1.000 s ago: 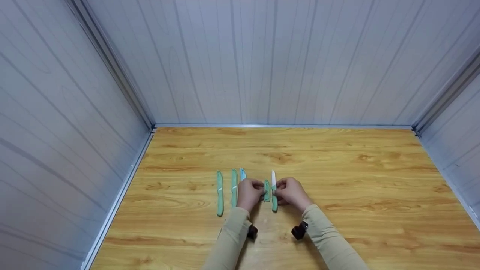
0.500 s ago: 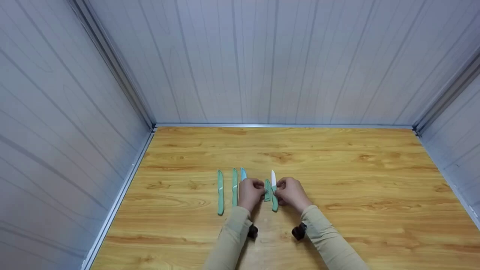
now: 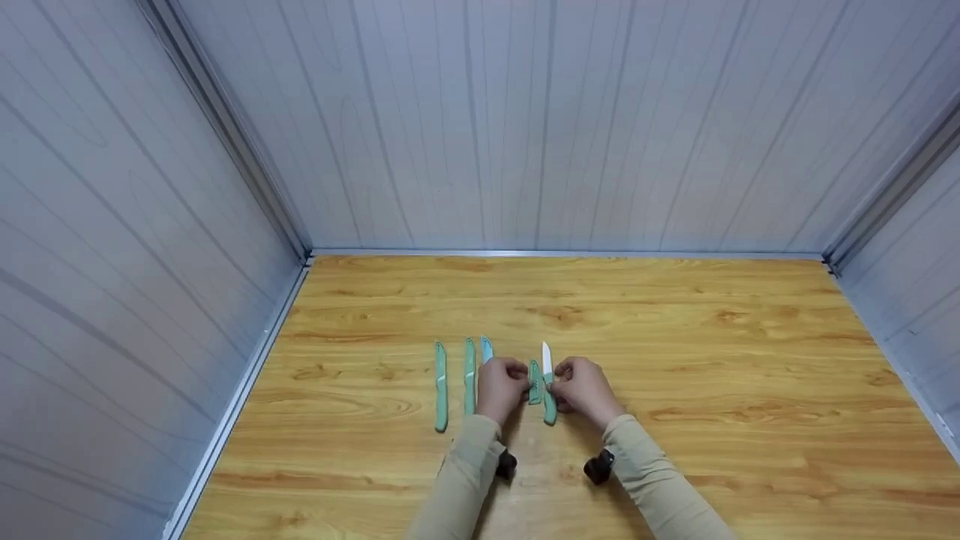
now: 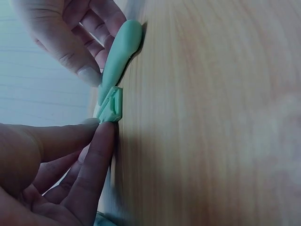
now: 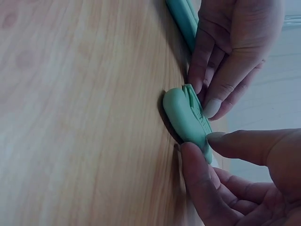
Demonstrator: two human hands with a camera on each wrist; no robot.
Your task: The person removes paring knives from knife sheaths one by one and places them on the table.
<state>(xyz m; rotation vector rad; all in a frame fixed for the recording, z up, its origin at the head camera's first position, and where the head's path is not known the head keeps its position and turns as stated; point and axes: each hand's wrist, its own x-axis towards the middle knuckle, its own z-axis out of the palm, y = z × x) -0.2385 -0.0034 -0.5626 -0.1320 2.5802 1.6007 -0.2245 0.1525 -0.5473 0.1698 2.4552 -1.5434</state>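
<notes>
My right hand (image 3: 585, 386) pinches the green handle of a small paring knife (image 3: 550, 409), whose white blade points away from me. Just left of it, a green blade sheath (image 3: 535, 382) lies alongside, pinched between the thumb and fingers of my left hand (image 3: 502, 386). In the left wrist view the sheath's end (image 4: 113, 106) shows its slot, close by the knife handle (image 4: 123, 52). The right wrist view has the rounded handle (image 5: 183, 115) near the wooden surface. A blue sheathed knife (image 3: 487, 348) is partly hidden behind my left hand.
Two green sheathed knives, one farther left (image 3: 440, 386) and one nearer (image 3: 469, 375), lie parallel on the wooden table (image 3: 712, 337). Pale panel walls (image 3: 495, 127) stand at the back and both sides. Black wrist cameras sit at both cuffs.
</notes>
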